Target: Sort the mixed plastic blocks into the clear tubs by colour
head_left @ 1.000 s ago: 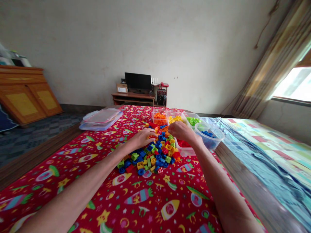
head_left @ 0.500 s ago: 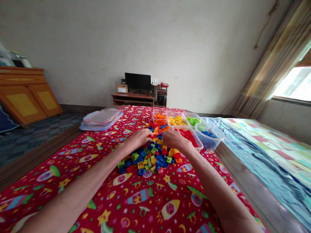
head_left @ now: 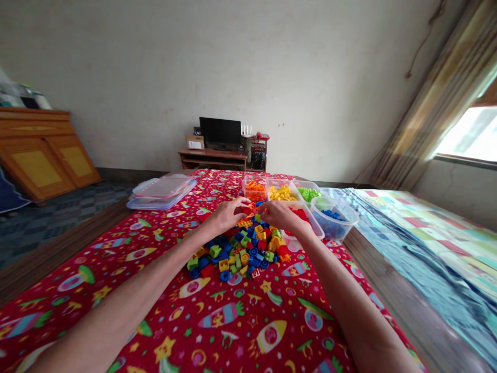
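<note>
A heap of small coloured plastic blocks lies on the red rocket-print cloth. My left hand hovers just above the heap's far end, fingers pinched on a red block. My right hand faces it, fingertips pinched close to the same spot on a small piece I cannot make out. Behind the hands stand clear tubs holding orange blocks, yellow blocks, green blocks, red blocks and a round tub of blue blocks.
Stacked clear lids lie at the cloth's far left. The table edge runs along the right, with a patterned bed cover beyond. A wooden cabinet stands left; a low desk with a monitor is against the far wall.
Both hands have lifted off the heap and come together above its far end. The left hand now pinches a red block; the right hand moved left, away from the red tub.
</note>
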A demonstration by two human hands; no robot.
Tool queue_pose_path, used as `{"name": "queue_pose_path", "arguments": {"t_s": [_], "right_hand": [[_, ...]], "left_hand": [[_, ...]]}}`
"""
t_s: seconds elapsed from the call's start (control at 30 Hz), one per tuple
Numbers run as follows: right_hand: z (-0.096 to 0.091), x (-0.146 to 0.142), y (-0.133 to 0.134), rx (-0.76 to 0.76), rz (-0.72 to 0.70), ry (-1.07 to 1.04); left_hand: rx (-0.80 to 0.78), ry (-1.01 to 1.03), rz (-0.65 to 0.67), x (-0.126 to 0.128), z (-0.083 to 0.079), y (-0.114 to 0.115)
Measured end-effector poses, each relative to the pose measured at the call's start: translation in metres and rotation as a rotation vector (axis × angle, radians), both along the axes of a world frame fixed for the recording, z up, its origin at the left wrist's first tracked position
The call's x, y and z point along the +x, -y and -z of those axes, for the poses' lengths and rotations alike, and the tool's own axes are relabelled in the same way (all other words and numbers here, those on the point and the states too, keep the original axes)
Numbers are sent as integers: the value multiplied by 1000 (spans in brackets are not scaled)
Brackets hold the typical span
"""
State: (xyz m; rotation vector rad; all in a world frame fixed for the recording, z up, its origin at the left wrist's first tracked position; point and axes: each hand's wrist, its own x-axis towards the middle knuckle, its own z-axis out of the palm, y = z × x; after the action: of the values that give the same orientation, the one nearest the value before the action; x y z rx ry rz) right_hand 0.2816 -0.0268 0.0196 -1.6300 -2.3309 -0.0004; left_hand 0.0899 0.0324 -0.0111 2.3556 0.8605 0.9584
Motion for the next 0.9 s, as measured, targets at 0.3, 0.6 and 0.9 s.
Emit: {"name": "queue_pose_path", "arguments": {"t_s": [0.3, 0.6, 0.9], "right_hand": [[-20, -8, 22, -199, 13, 392], [-8, -11, 18, -128, 99, 322], [-10, -10, 6, 27, -16, -185]], "left_hand": [[-20, -31, -13, 2, -4, 4], [-8, -25, 22, 1, -2, 4], [44, -100, -67, 5, -8, 14]]}}
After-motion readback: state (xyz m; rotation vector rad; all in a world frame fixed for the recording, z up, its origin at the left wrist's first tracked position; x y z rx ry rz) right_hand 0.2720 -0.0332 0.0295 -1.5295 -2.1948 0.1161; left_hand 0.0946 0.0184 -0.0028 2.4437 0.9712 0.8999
